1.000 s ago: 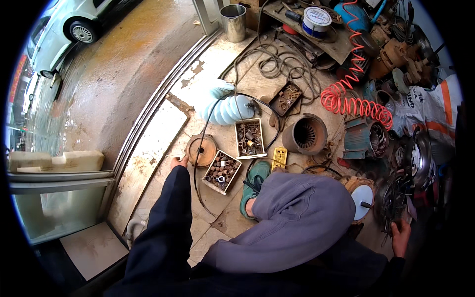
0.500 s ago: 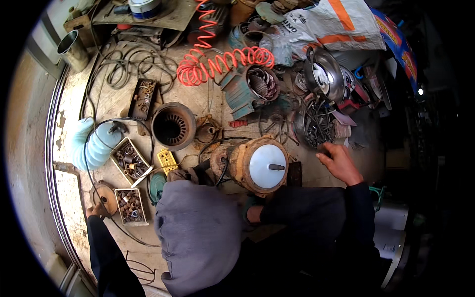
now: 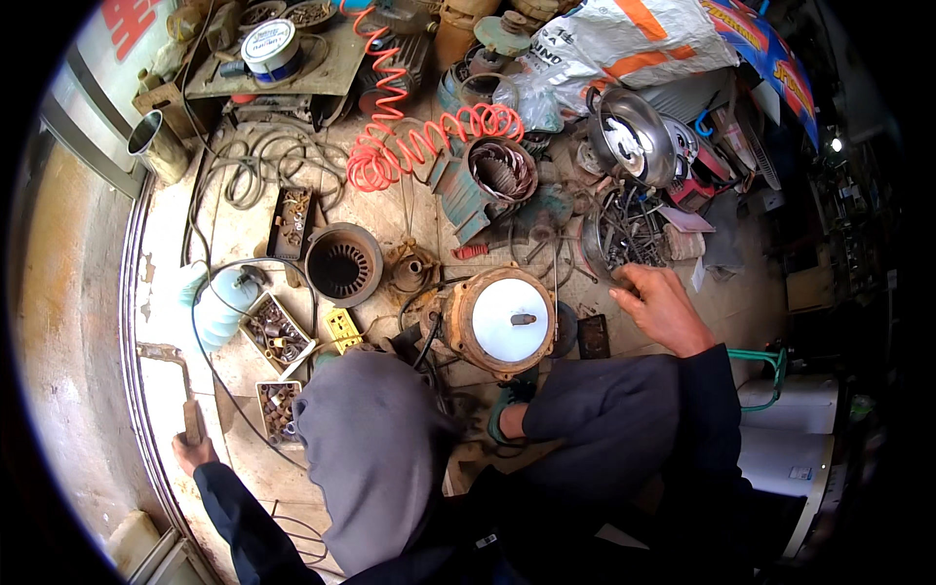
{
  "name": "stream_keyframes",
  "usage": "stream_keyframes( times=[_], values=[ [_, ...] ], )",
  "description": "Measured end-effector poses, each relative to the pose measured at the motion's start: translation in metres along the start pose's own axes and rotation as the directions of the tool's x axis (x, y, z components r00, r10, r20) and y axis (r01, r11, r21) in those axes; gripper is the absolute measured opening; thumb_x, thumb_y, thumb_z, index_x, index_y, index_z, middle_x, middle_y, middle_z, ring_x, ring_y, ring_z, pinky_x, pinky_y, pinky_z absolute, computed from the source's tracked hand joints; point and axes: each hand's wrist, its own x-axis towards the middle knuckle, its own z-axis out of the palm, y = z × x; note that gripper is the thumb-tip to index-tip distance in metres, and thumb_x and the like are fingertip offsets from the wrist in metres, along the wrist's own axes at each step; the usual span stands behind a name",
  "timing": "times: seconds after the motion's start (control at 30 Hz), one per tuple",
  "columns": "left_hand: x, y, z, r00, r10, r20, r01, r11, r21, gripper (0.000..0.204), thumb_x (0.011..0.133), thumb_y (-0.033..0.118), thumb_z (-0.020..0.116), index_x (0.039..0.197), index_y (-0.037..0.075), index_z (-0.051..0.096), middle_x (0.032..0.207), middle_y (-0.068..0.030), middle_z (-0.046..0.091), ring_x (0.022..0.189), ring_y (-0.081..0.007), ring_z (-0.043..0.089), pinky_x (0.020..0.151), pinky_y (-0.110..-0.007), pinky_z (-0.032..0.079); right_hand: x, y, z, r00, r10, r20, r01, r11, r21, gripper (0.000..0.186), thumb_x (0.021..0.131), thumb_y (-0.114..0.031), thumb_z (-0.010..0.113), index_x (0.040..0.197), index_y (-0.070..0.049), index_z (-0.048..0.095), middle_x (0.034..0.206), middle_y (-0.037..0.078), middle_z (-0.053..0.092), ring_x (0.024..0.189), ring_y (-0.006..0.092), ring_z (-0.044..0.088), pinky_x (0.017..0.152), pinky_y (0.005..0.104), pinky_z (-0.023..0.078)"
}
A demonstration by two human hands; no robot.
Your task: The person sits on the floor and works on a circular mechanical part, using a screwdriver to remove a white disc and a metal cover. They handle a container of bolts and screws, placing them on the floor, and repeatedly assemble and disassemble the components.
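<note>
My left hand [image 3: 193, 450] is at the lower left, shut on the wooden handle of a rusty metal tool [image 3: 175, 375] that lies on the concrete floor. Over on the right, my right hand [image 3: 658, 307] reaches palm down to the edge of a tangled pile of metal scraps [image 3: 624, 234]; its fingers are bent and I see nothing held in it. Between my hands stands a rusty electric motor [image 3: 507, 324] with a white end cover, just ahead of my grey-trousered knees [image 3: 375, 448].
A round stator housing [image 3: 343, 261], small trays of loose parts [image 3: 278, 336], a yellow socket block [image 3: 343, 330] and a pale blue jug [image 3: 214, 307] lie left of the motor. An orange coiled hose [image 3: 419, 146], a shiny metal bowl [image 3: 634, 136] and a white sack [image 3: 624, 44] sit behind.
The view has swung right, from the doorway and street to the cluttered floor. My right hand came into view by the scrap pile. My left hand stays on the tool handle.
</note>
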Motion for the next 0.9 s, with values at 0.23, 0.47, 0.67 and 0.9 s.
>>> stream_keyframes(
  times=[0.23, 0.47, 0.67, 0.9],
  values=[
    [0.061, -0.126, -0.104, 0.980, -0.048, -0.193, -0.123, 0.618, -0.777, 0.051, 0.088, -0.002, 0.075, 0.136, -0.003, 0.057, 0.137, -0.0187, 0.065, 0.119, -0.0294, 0.065, 0.110, -0.045, 0.050, -0.011, -0.005, -0.004, 0.970, -0.089, -0.228, 0.119, 0.986, 0.121, 0.024, 0.094, -0.014, 0.072, 0.108, 0.005, 0.068, 0.095, 0.024, 0.070, 0.085, 0.0425, 0.069, 0.073, 0.0460, 0.054],
    [0.000, 0.130, -0.320, 0.926, 0.370, -0.073, -0.079, 0.000, -0.997, 0.069, 0.097, 0.032, 0.066, 0.152, -0.003, 0.045, 0.144, -0.0216, 0.059, 0.130, -0.0339, 0.062, 0.111, -0.049, 0.051, -0.016, -0.020, 0.001, 0.918, 0.033, -0.396, 0.234, 0.761, 0.605, 0.024, 0.101, -0.013, 0.069, 0.115, 0.006, 0.068, 0.095, 0.010, 0.074, 0.077, 0.0139, 0.068, 0.071, 0.0293, 0.056],
    [-0.107, 0.371, -0.340, 0.659, 0.745, 0.105, 0.349, -0.179, -0.920, 0.060, 0.097, 0.032, 0.069, 0.145, -0.001, 0.053, 0.137, -0.0174, 0.064, 0.126, -0.0307, 0.064, 0.109, -0.049, 0.053, -0.044, -0.021, 0.006, 0.952, 0.141, -0.273, 0.210, 0.349, 0.913, 0.050, 0.109, -0.042, 0.058, 0.128, 0.004, 0.063, 0.099, 0.012, 0.072, 0.082, 0.0174, 0.071, 0.070, 0.0299, 0.056],
    [-0.218, 0.467, -0.299, 0.468, 0.825, 0.315, 0.644, -0.075, -0.762, 0.049, 0.094, 0.019, 0.072, 0.135, -0.003, 0.058, 0.122, -0.0143, 0.070, 0.109, -0.0247, 0.070, 0.101, -0.042, 0.058, -0.053, -0.034, 0.013, 0.985, 0.002, -0.171, 0.167, 0.201, 0.965, 0.072, 0.107, -0.054, 0.055, 0.144, 0.007, 0.052, 0.108, 0.015, 0.070, 0.090, 0.0204, 0.071, 0.077, 0.0331, 0.057]
  ],
)
